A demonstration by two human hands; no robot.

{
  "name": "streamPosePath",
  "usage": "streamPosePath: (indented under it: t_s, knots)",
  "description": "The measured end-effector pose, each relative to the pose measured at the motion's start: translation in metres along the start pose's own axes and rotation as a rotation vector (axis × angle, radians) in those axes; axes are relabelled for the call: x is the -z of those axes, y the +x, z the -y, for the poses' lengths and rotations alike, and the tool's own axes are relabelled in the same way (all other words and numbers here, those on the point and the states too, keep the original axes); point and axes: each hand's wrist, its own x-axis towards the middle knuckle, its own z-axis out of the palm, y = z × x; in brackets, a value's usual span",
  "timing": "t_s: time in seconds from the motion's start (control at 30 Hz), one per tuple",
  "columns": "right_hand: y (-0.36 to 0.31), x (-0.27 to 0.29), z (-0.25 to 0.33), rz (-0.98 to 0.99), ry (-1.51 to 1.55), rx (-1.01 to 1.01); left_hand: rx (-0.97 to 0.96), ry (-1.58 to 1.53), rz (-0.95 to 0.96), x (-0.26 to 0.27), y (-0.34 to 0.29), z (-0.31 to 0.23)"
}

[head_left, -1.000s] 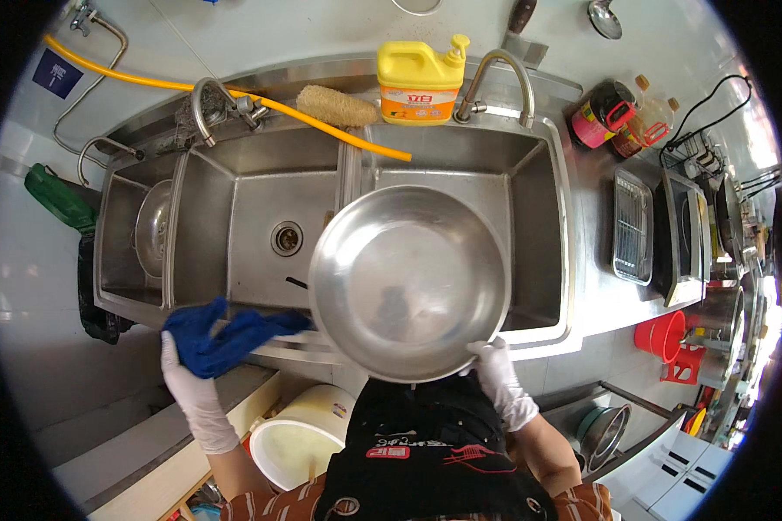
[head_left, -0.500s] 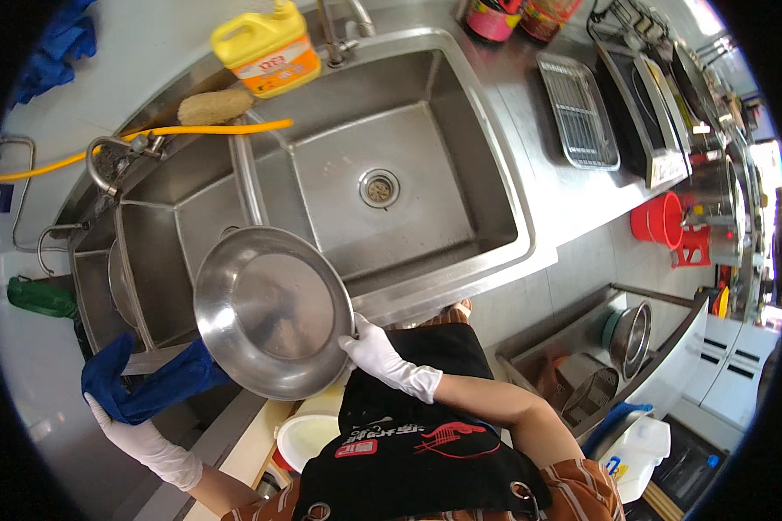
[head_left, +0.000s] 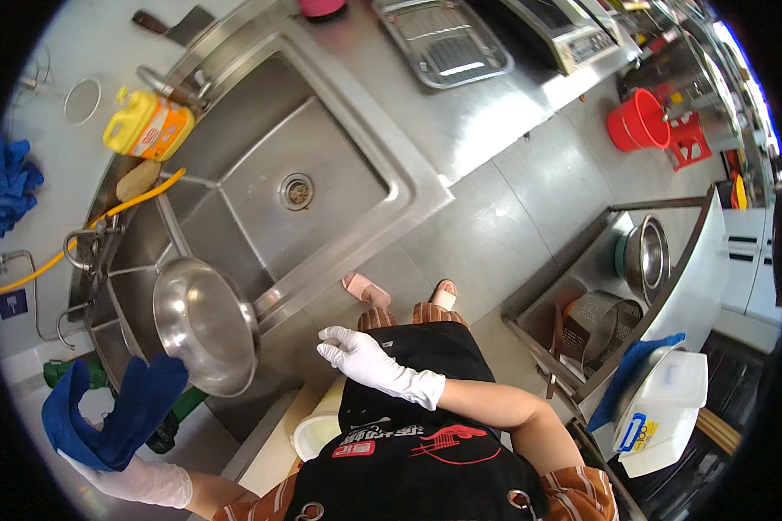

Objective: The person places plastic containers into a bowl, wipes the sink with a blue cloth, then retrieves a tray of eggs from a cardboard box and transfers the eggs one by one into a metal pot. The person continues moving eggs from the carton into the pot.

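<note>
My left hand (head_left: pixel 139 479), in a white glove, grips a bunched dark blue cloth (head_left: pixel 117 425) at the lower left; the cloth hides most of the fingers. Just beyond the cloth, a wide round stainless steel basin (head_left: pixel 204 326) rests tilted over the front left part of the sink (head_left: pixel 356 230), and no hand is on it. In front of my black apron (head_left: pixel 443 347) is my right hand (head_left: pixel 361 358), also in a white glove. Its fingers are curled together with nothing in them, apart from the basin's right side.
Behind the sink stand a yellow jug (head_left: pixel 150 126), a sponge (head_left: pixel 139 181) and a yellow hose (head_left: pixel 139 198). A wire-rack tray (head_left: pixel 447 43) lies on the far counter. To the right are a red bucket (head_left: pixel 637 122), a low open cabinet (head_left: pixel 539 304) with steel bowls, and a white container (head_left: pixel 669 408).
My right hand has let go of the basin and drawn away from its rim. My left hand, still holding the blue cloth, is lower and further left. The view has turned toward the right.
</note>
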Motion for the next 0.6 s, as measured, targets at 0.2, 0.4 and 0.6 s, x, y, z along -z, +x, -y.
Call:
streamPosePath:
  t_s: [0.2, 0.4, 0.6]
  knots:
    - [-0.073, 0.065, 0.002, 0.078, -0.041, 0.123, 0.122, -0.659, -0.099, -0.039, -0.038, -0.105]
    - [-0.102, 0.141, 0.005, -0.101, 0.593, 0.202, 0.575, -1.335, 0.443, -0.071, -0.076, -0.189]
    - [-0.148, 0.233, 0.047, -0.107, 1.140, 0.552, 0.467, -1.661, 1.373, -0.176, -0.110, -0.270]
